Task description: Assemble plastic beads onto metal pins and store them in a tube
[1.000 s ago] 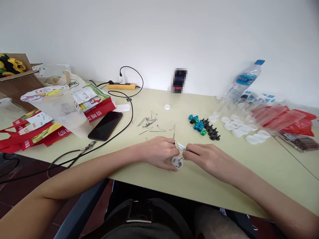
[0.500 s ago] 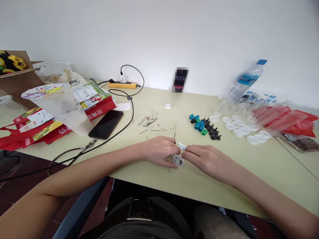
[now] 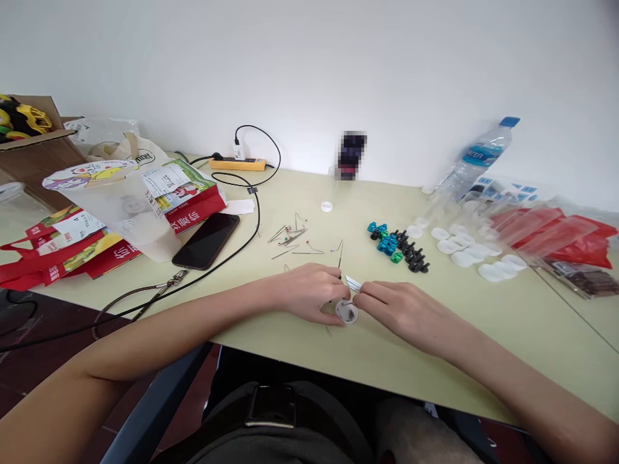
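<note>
Compared with a second ago, the small dark pieces (image 3: pixel 351 315) in the small white cup (image 3: pixel 347 321) lie bunched toward its right side instead of spread out, and the cup sits slightly farther from the body; over the last half second almost nothing shifts. That suggests work paused over the cup's contents, perhaps singling out one piece, though the pieces are too small to identify.

The left hand (image 3: pixel 312 293) is partly curled, thumb and fingers closed about the cup's left side. A short rod (image 3: pixel 327 330) pokes out below it, and a bent wire (image 3: pixel 340 251) rises just beyond its fingertips (whether they hold either, I cannot tell). The right hand (image 3: pixel 399 306) is pinched nearly closed on a bundle of silver rods (image 3: pixel 353 283), while a thin tip (image 3: pixel 349 303) extends from its fingers over the cup, between both hands.

As for writing, the water bottle (image 3: pixel 481 154), beyond the right hand and farther right, shows "ATER" on its blue label. Beyond the left hand and farther left, a cream bag (image 3: pixel 145 154) carries dark lettering, only partly readable, and a red package (image 3: pixel 191 216) bears white Chinese characters; the print on its white label is too small to read.
</note>
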Motion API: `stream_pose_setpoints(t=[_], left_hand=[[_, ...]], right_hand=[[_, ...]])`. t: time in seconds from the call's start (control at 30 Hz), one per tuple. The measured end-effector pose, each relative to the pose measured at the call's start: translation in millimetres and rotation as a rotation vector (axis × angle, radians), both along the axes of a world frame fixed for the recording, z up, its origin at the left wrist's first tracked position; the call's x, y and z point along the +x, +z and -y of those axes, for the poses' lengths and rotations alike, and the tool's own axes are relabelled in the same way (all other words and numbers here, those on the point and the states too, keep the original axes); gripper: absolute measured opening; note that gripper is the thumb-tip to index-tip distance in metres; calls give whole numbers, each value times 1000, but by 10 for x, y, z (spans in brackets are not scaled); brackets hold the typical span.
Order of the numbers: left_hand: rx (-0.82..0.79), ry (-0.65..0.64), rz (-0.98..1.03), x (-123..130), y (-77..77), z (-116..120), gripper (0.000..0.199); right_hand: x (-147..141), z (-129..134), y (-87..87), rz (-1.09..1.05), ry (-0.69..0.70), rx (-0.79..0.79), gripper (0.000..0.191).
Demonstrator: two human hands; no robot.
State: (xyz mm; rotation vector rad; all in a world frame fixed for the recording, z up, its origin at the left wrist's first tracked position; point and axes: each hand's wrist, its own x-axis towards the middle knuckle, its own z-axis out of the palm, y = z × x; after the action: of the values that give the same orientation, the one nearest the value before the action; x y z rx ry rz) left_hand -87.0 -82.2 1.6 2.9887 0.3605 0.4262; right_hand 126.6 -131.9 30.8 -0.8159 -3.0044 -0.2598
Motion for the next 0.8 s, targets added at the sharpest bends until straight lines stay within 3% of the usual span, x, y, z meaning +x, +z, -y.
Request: stream_pose_setpoints(t=[0.6,0.8], left_hand=[[18,36,-9,5,23,-9,31],[1,47,25,-59,90,-44,49]], right_hand=[[-49,27,-30,6,-44,-15,23],[-25,1,-48,-152,-82,-70,22]])
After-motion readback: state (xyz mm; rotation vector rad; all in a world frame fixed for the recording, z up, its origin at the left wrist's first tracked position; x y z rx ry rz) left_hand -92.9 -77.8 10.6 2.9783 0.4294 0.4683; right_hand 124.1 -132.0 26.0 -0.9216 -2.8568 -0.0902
